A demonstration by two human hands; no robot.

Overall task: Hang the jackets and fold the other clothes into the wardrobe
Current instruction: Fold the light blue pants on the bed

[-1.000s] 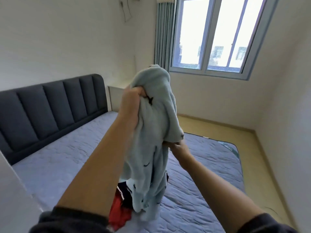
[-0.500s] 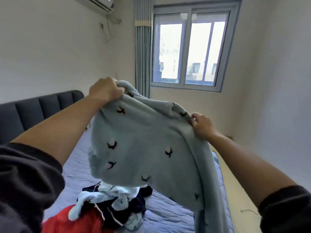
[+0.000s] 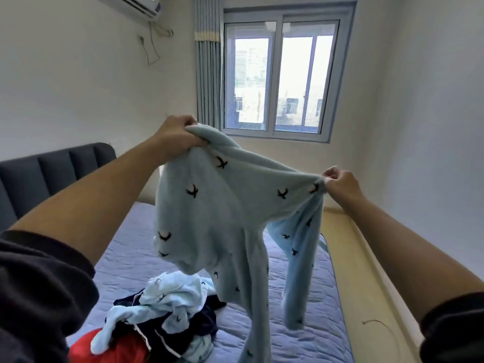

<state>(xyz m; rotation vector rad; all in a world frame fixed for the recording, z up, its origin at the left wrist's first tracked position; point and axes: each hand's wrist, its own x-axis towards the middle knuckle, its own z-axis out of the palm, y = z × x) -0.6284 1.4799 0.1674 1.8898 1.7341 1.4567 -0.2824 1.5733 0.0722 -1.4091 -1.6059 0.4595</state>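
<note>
- Two hands are up, both on one garment: a pale blue fleece top [image 3: 230, 218], held in the air above the bed [image 3: 125, 258], well clear of the quilt.
- The left hand [image 3: 175, 134], at 10 o'clock of the top, has its fingers [image 3: 183, 121] curled tight round a bunched fold of fleece.
- The right hand [image 3: 340, 183], at 3 o'clock of it, pinches the cloth's edge between thumb and curled fingers [image 3: 330, 172].
- The fleece looks soft and napped and is dotted with small black bird shapes. It is stretched between the two grips, and two long tube-shaped parts dangle towards 6 o'clock.
- One heap of clothes [image 3: 162, 318] lies on the bed at 7 o'clock, in three colours: crumpled pale blue fleece on top, a dark navy piece with thin white piping, and a smooth red piece lowest.
- The bed cover is lilac-blue, stitched in wavy quilted lines.
- One dark padded headboard [image 3: 52, 169], ribbed in upright panels, is at 9 o'clock.
- One two-pane window [image 3: 280, 82] is at 12 o'clock, with a pleated grey-blue curtain [image 3: 208, 74] just left of it.
- One white air conditioner [image 3: 131, 6] is at 11 o'clock.
</note>
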